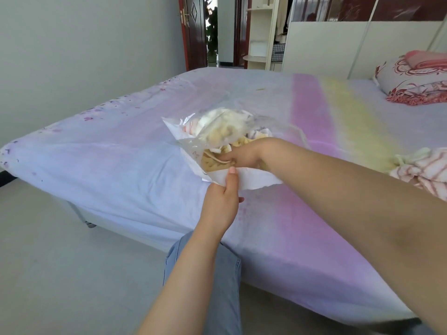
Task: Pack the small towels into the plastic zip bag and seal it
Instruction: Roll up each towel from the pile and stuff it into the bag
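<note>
— Near the front edge of the bed (121,151), what is seen?

— On the left, bare sheet is seen as far as the bed's left corner. Further right, a plastic zip bag (193,143) is held up just above the sheet, its mouth turned toward the person.

— How is the bag held?

— Its lower white lip is pinched by the left hand (223,204), with the thumb laid on top of the lip and the fingers curled beneath. The bag's mouth is kept open; the seal is not closed.

— And the other hand?

— The right hand (244,158) is pushed into the bag's mouth. A tan towel (214,163) with a cord is gripped by its fingers just inside the opening. The two hands are close together, parted only by the bag's lip.

— What is already packed?

— Several small towels (225,129) are seen through the clear plastic, bunched deeper in the bag: white, yellowish and striped ones, blurred.

— Anything further right?

— A red-and-white striped cloth (420,172) is left lying near the bed's right side, well apart from the bag. A patterned pillow (411,85) is seen at the far right corner, with a pink folded cloth (425,59) on top of it.
</note>
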{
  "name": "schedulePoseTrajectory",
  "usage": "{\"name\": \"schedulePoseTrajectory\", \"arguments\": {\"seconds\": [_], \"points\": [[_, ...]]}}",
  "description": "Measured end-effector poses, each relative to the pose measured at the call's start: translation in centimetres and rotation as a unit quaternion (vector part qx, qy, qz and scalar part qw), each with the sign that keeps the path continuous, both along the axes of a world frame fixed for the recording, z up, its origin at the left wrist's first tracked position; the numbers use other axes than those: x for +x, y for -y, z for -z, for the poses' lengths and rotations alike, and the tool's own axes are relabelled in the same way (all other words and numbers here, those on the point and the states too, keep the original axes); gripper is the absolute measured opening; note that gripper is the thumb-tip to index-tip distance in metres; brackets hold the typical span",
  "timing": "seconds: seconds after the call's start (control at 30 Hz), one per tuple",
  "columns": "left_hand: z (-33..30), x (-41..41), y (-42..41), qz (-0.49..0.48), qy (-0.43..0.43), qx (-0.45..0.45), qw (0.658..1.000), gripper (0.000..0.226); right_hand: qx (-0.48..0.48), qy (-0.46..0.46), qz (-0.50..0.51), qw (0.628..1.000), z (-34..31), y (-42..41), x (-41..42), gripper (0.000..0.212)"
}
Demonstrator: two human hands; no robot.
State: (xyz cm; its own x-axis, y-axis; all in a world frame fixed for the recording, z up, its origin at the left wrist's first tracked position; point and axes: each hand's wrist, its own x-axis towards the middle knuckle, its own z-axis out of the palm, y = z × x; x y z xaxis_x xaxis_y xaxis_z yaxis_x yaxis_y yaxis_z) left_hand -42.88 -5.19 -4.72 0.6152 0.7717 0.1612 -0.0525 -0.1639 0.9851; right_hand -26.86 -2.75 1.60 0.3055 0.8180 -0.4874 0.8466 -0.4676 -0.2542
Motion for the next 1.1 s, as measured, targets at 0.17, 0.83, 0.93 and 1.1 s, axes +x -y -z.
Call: {"name": "schedulePoseTrajectory", "arguments": {"seconds": [0.17,0.83,0.93,1.1], "points": [[2.1,1.3,1.4,0.025,-0.021,-0.014,0.999,0.030,0.173,-0.052,-0.005,0.984,-0.4,7.6,-0.8,0.038],[1.0,5.4,14.1,0.067,-0.002,0.567,0.821,0.022,0.382,0.143,0.234,0.883,14.1,25.4,3.2,0.028],[0.2,6.3,14.3,-0.003,0.025,0.615,0.788,0.013,0.401,0.046,0.261,0.877,14.9,26.7,4.0,0.041],[-1.0,8.0,15.8,-0.023,0.055,0.643,0.763,0.022,0.507,0.069,0.468,0.721,13.3,29.3,9.8,0.038]]}}
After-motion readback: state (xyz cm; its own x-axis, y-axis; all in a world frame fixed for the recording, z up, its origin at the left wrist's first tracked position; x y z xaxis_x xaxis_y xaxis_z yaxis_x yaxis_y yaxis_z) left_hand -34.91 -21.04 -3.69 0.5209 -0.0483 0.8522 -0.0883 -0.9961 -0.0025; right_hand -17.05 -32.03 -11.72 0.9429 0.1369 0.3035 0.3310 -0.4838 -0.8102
